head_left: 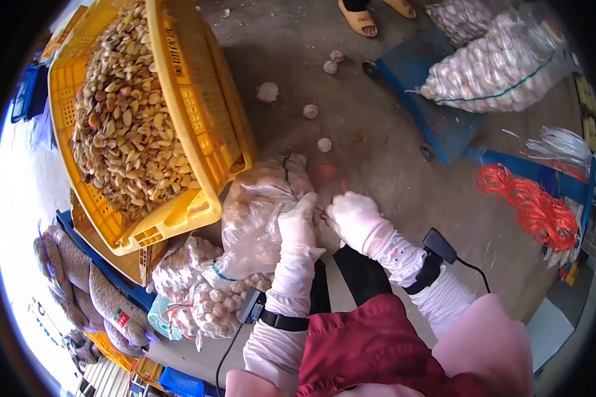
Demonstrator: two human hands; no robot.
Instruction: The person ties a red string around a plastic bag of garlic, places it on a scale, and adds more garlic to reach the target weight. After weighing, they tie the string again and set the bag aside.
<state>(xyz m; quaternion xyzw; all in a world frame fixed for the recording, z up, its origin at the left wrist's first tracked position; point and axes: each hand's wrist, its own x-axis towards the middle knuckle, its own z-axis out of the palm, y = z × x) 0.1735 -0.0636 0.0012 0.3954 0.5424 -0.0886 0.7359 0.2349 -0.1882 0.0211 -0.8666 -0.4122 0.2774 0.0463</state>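
Note:
My left hand (pixel 298 221), in a white glove, is closed on the gathered edge of a clear plastic bag (pixel 255 205) with a dark green drawstring. Pale contents show through the bag, which leans against the yellow crate. Close by on the right, my right hand (pixel 352 217), also gloved, is closed in a pinch. Thin red string shows in short pieces at its fingertips and between the two hands. Just below, another clear bag (pixel 222 308) full of garlic bulbs rests by my left forearm.
A yellow crate (pixel 208 205) heaped with shelled pieces stands at left. Loose garlic bulbs (pixel 310 111) lie on the floor. A blue trolley (pixel 404 59) carries a large garlic bag (pixel 496 69). Red string bundles (pixel 530 205) hang at right. A person's slippers (pixel 359 20) are ahead.

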